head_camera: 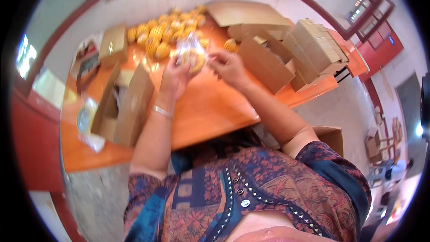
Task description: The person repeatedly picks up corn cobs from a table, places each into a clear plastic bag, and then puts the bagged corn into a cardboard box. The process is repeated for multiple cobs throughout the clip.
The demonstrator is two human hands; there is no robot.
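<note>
My left hand (178, 74) grips a round yellow item in a clear plastic bag (193, 57) above the orange table (208, 107). To the right of the bag, my right hand (228, 67) is raised with its fingers bent and close together. Whether those fingers pinch the bag's edge cannot be made out. Behind the bag lies a heap of yellow ribbed round items (156, 35), several with pale patches. One more such item (230, 44) lies apart, near the cardboard on the right.
An open cardboard box (136, 107) stands left of my left forearm, beside a bagged round item (84, 119). A closed carton (113, 45) and a container with dark contents (88, 62) are behind it. On the right are another open box (263, 62) and stacked folded cartons (312, 48). A person (398, 171) is far right.
</note>
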